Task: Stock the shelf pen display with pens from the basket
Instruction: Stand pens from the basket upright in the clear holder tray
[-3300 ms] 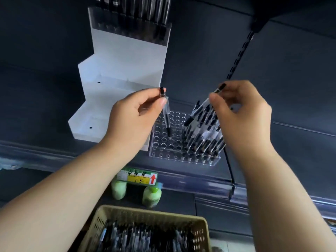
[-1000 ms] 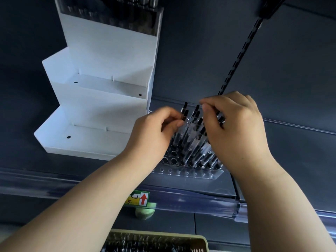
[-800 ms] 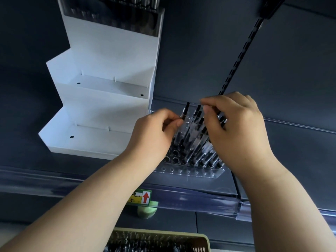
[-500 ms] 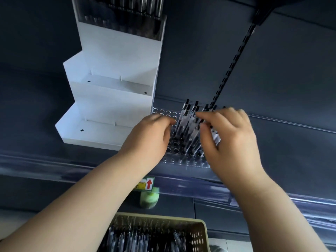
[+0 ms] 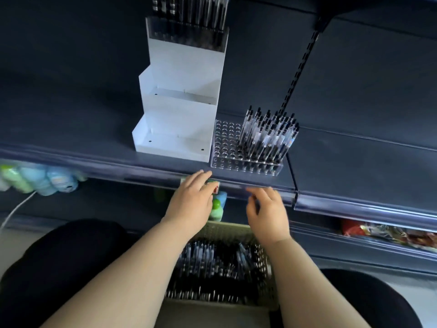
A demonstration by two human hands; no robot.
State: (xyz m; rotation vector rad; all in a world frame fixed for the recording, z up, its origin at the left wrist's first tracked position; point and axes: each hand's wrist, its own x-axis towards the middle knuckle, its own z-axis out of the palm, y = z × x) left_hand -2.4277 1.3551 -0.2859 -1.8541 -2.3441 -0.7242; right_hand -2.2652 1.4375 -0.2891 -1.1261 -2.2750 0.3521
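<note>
Now the left hand (image 5: 190,207) and right hand (image 5: 267,214) are hovering slack and empty over the basket (image 5: 227,232). Each should be lifting single pens (image 5: 205,256), tips down.

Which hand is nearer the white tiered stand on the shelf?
Left. The left hand is just below the front right corner of the white tiered stand; the right hand is farther right, below the clear pen rack.
</note>
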